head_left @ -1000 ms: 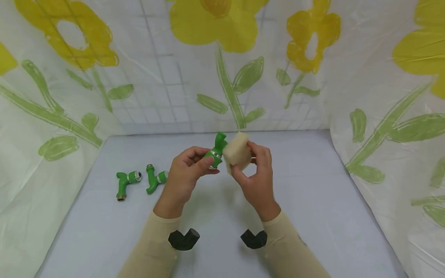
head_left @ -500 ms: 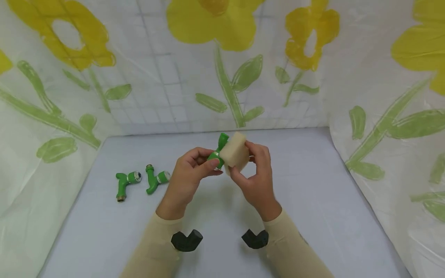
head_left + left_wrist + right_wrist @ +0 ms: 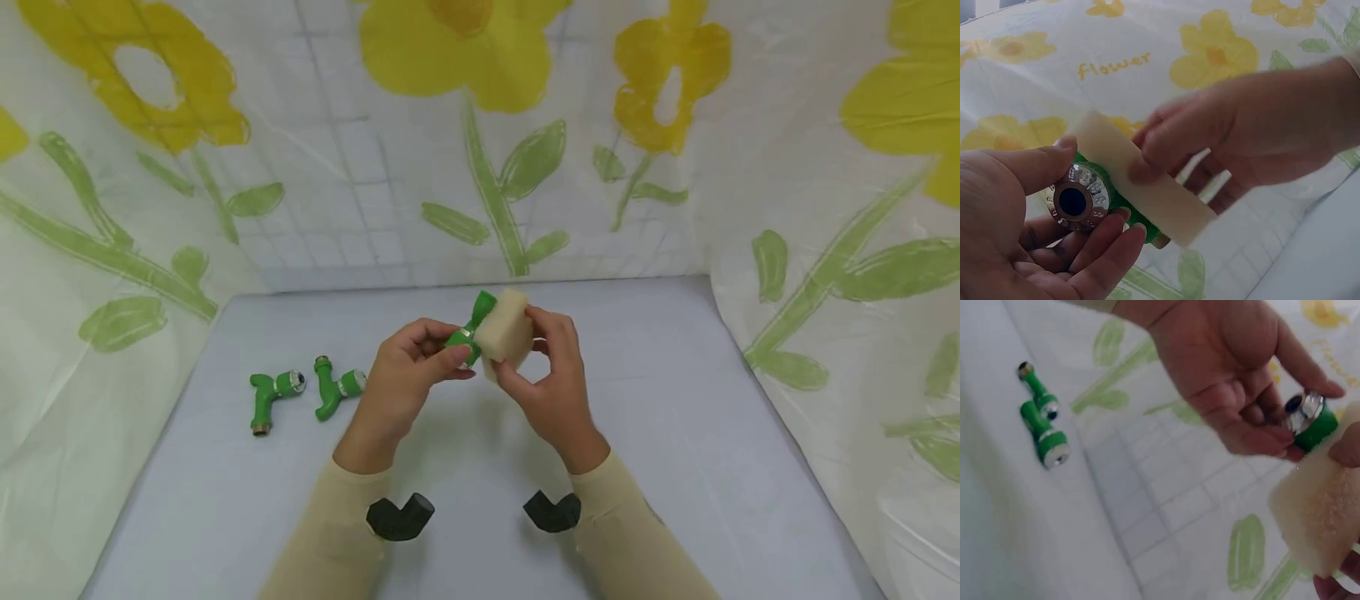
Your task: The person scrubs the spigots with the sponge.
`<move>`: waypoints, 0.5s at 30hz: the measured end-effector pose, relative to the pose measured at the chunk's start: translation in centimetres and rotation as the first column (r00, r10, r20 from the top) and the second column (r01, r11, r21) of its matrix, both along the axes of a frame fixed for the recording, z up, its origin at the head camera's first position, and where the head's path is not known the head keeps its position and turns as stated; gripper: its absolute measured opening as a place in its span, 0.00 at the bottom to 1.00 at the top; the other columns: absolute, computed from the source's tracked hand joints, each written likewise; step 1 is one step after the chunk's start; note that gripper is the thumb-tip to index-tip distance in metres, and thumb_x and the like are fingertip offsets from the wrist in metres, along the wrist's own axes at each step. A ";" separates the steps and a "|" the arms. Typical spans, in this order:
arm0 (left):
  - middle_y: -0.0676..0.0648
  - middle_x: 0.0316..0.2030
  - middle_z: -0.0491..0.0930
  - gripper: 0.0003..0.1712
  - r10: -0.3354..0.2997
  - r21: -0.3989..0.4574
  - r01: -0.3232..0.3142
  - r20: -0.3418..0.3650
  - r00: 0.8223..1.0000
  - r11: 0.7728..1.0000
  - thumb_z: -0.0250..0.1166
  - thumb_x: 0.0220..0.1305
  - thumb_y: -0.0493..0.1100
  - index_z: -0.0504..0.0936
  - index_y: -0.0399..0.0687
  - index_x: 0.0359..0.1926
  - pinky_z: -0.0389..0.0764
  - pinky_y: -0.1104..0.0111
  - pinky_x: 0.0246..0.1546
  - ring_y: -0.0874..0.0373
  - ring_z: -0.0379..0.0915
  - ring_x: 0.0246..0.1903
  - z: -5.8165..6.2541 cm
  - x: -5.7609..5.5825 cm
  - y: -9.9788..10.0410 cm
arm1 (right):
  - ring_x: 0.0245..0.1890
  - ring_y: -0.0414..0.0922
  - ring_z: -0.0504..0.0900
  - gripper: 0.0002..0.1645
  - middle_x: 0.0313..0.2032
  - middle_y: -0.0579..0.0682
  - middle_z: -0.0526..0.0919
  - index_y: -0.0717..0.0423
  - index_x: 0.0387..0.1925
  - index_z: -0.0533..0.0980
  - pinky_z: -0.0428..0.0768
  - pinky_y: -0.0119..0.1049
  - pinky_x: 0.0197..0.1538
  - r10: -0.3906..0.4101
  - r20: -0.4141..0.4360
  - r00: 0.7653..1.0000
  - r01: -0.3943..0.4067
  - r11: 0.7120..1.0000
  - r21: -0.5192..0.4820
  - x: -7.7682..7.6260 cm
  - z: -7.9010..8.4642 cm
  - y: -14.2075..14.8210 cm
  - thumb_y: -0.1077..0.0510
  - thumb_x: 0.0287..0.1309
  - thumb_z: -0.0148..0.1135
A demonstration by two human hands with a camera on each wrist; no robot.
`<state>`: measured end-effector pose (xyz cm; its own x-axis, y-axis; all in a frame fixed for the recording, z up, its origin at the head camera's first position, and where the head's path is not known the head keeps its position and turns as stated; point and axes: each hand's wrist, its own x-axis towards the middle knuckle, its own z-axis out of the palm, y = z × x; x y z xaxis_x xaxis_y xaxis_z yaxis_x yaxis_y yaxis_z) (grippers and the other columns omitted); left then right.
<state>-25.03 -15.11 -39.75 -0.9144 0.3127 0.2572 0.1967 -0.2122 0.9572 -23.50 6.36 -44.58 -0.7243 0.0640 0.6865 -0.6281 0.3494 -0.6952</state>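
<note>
My left hand (image 3: 397, 379) pinches a green faucet (image 3: 459, 340) by its round knob end, between thumb and fingers. In the left wrist view the faucet's silver ring (image 3: 1079, 197) with its dark centre faces the camera, and a brass threaded end (image 3: 1160, 240) pokes out below. My right hand (image 3: 557, 383) grips a cream-coloured sponge (image 3: 504, 327) by its edges, thumb on the near side. The sponge lies against the faucet's body and hides part of it. In the right wrist view the sponge's broad face (image 3: 1319, 509) looks rough. Both hands are raised above the table.
Two more green faucets, one at the far left (image 3: 264, 403) and one beside it (image 3: 330, 390), lie on the white table (image 3: 675, 433) left of my left hand. A flower-printed white curtain (image 3: 300, 233) stands along the back and both sides. Black curved pieces (image 3: 401, 517) sit at both forearms.
The faucet has turned slightly in my left hand and shifted a little right. The sponge has moved slightly left, over more of the faucet. The two faucets on the table stay put.
</note>
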 end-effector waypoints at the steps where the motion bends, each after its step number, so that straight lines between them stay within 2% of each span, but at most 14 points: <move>1: 0.37 0.43 0.85 0.14 -0.014 -0.014 0.014 -0.003 1.000 1.000 0.72 0.72 0.31 0.82 0.26 0.54 0.90 0.48 0.46 0.49 0.86 0.41 0.0 0.0 0.1 | 0.58 0.55 0.75 0.40 0.59 0.60 0.75 0.59 0.73 0.71 0.81 0.54 0.53 0.005 -0.030 1.000 -0.005 1.000 0.001 0.2 0.4 0.0 0.63 0.60 0.74; 4: 0.35 0.44 0.85 0.15 -0.026 -0.046 0.026 -0.006 1.000 0.999 0.74 0.71 0.32 0.82 0.26 0.53 0.90 0.49 0.47 0.48 0.87 0.41 0.0 0.0 0.3 | 0.57 0.56 0.75 0.40 0.58 0.60 0.75 0.59 0.72 0.72 0.81 0.54 0.52 -0.008 -0.077 0.997 0.008 1.000 0.003 0.5 0.9 0.2 0.63 0.59 0.74; 10: 0.36 0.41 0.85 0.13 0.024 -0.079 -0.023 0.005 1.000 0.997 0.75 0.70 0.31 0.83 0.28 0.51 0.90 0.50 0.46 0.49 0.87 0.39 0.2 0.3 0.1 | 0.57 0.55 0.75 0.41 0.58 0.60 0.74 0.58 0.75 0.70 0.80 0.55 0.52 -0.043 0.019 0.999 0.043 0.999 0.008 0.1 0.3 0.0 0.65 0.62 0.74; 13: 0.36 0.41 0.85 0.14 0.043 -0.086 -0.042 0.013 0.999 0.995 0.75 0.69 0.31 0.83 0.28 0.50 0.90 0.50 0.46 0.47 0.87 0.39 0.2 0.3 0.0 | 0.56 0.57 0.74 0.40 0.58 0.60 0.75 0.58 0.74 0.71 0.78 0.54 0.50 -0.045 -0.035 0.998 0.046 0.998 0.051 0.2 0.2 -0.2 0.64 0.61 0.74; 15: 0.36 0.40 0.85 0.15 0.069 -0.131 -0.066 0.018 0.997 0.989 0.78 0.67 0.33 0.85 0.31 0.50 0.90 0.52 0.46 0.46 0.87 0.39 0.2 0.3 0.1 | 0.57 0.59 0.73 0.40 0.58 0.62 0.75 0.57 0.73 0.71 0.76 0.54 0.50 -0.062 -0.081 0.995 0.067 0.995 0.070 0.2 0.2 -0.1 0.64 0.59 0.74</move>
